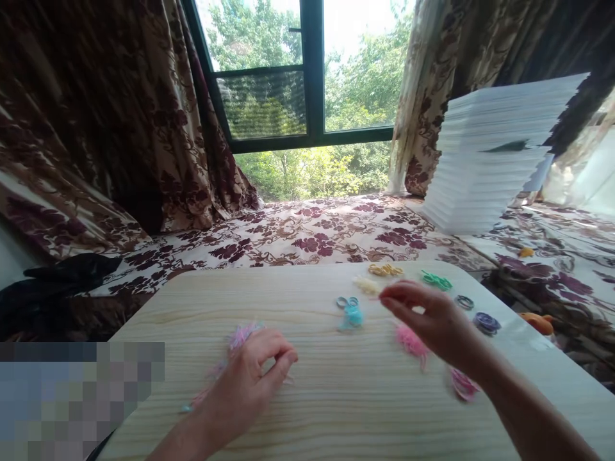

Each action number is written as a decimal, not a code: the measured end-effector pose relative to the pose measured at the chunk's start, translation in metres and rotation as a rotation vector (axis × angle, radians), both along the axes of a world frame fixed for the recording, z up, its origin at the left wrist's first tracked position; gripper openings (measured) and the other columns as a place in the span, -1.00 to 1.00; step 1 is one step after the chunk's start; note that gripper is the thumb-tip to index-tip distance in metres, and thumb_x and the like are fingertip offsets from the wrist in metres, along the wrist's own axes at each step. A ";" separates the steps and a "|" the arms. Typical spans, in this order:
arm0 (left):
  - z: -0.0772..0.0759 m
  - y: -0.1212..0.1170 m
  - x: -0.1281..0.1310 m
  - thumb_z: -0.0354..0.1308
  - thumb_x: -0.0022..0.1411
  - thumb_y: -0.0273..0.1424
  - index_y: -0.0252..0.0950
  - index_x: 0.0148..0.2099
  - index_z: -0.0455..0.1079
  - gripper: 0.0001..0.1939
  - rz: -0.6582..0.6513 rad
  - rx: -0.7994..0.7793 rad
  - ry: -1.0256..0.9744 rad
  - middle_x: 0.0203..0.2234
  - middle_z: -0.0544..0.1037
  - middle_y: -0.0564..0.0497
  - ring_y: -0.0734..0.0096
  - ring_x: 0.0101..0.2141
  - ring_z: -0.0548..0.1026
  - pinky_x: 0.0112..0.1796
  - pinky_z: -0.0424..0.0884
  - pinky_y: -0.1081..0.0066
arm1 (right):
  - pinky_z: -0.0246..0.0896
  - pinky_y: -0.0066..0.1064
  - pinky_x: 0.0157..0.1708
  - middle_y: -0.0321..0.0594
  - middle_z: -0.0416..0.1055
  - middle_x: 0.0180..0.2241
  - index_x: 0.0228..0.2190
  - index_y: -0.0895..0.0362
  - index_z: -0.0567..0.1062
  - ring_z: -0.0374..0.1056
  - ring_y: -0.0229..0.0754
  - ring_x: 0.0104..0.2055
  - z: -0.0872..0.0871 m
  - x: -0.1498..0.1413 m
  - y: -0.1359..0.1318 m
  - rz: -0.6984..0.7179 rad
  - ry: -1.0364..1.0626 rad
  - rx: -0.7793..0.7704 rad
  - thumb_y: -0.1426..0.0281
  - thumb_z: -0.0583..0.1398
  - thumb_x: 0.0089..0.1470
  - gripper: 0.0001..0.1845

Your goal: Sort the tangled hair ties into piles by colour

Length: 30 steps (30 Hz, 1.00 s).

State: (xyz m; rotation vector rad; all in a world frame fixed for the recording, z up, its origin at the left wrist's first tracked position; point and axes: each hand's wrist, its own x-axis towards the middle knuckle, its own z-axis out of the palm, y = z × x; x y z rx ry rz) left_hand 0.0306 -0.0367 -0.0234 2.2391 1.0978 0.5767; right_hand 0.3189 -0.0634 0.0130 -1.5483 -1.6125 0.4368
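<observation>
My left hand [262, 365] is over the left part of the wooden tabletop, thumb and index finger pinched together. What it holds, if anything, cannot be made out. Beside and partly behind it lies a pile of lilac and pink bands [243, 334]. Farther right, my right hand [427, 314] is also pinched, its fingertips close to a pale cream pile of bands [368, 286]; a small pinkish bit may be at its fingertips, too blurred to name. Near this hand lie a fluffy pink pile [410, 340] and a light blue pile [352, 316] with two small rings.
Along the right side of the tabletop [336, 410] sit yellow bands [385, 270], green bands [436, 280], a grey ring [464, 301], purple bands [487, 323] and bright pink bands [464, 385]. A tall white paper stack [490, 160] stands beyond, on floral cloth [312, 243] below a window.
</observation>
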 end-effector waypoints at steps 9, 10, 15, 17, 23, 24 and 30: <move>-0.003 0.001 -0.002 -0.10 0.33 -0.29 -0.25 -0.38 0.37 -0.69 -0.008 0.040 0.038 -0.43 0.50 0.02 0.36 -0.31 0.42 -0.23 0.33 0.38 | 0.19 -0.40 -0.50 -0.24 0.46 -0.59 -0.53 0.13 0.61 0.29 -0.18 -0.51 0.006 0.078 -0.011 -0.057 -0.033 -0.344 0.08 0.21 -0.13 -0.63; -0.003 0.002 -0.002 -0.10 0.33 -0.29 -0.24 -0.38 0.37 -0.69 -0.010 0.050 0.039 -0.44 0.50 0.03 0.36 -0.32 0.42 -0.24 0.33 0.38 | 0.17 -0.40 -0.51 -0.25 0.43 -0.61 -0.57 0.12 0.60 0.28 -0.19 -0.52 0.006 0.078 -0.012 -0.035 -0.042 -0.376 0.10 0.21 -0.13 -0.65; -0.004 0.003 -0.004 -0.10 0.34 -0.29 -0.24 -0.39 0.36 -0.69 -0.006 0.061 0.075 -0.43 0.49 0.05 0.38 -0.32 0.41 -0.20 0.30 0.37 | 0.00 -0.44 -0.56 -0.34 0.28 -0.68 -0.67 0.12 0.51 0.14 -0.28 -0.57 0.005 0.071 -0.014 0.031 -0.099 -0.470 0.18 0.20 -0.11 -0.70; -0.004 0.004 -0.004 -0.10 0.34 -0.29 -0.24 -0.40 0.36 -0.68 -0.009 0.068 0.079 -0.44 0.49 0.05 0.38 -0.33 0.41 -0.19 0.29 0.36 | -0.02 -0.44 -0.56 -0.35 0.26 -0.68 -0.66 0.12 0.51 0.12 -0.28 -0.56 0.005 0.069 -0.014 0.039 -0.111 -0.489 0.19 0.19 -0.09 -0.70; -0.004 0.004 -0.004 -0.08 0.33 -0.29 -0.25 -0.42 0.38 -0.68 -0.005 0.108 0.073 -0.46 0.49 0.05 0.38 -0.35 0.42 -0.09 0.27 0.30 | -0.03 -0.42 -0.55 -0.35 0.23 -0.67 -0.65 0.14 0.49 0.11 -0.27 -0.56 0.004 0.069 -0.013 0.033 -0.136 -0.516 0.16 0.15 -0.08 -0.66; -0.004 0.004 -0.005 -0.07 0.32 -0.28 -0.24 -0.42 0.39 -0.68 0.003 0.114 0.073 -0.46 0.50 0.05 0.38 -0.35 0.42 -0.07 0.26 0.28 | -0.02 -0.42 -0.54 -0.34 0.24 -0.66 -0.64 0.14 0.49 0.13 -0.26 -0.55 0.003 0.069 -0.012 0.019 -0.137 -0.507 0.15 0.14 -0.06 -0.65; -0.006 0.007 -0.007 0.03 0.25 -0.23 -0.22 -0.46 0.43 -0.70 0.087 0.154 0.022 -0.50 0.52 0.07 0.36 -0.37 0.44 -0.10 0.34 0.29 | 0.05 -0.41 -0.52 -0.32 0.30 -0.65 -0.63 0.14 0.48 0.18 -0.25 -0.54 0.000 0.071 -0.012 -0.034 -0.136 -0.485 0.16 0.12 -0.05 -0.65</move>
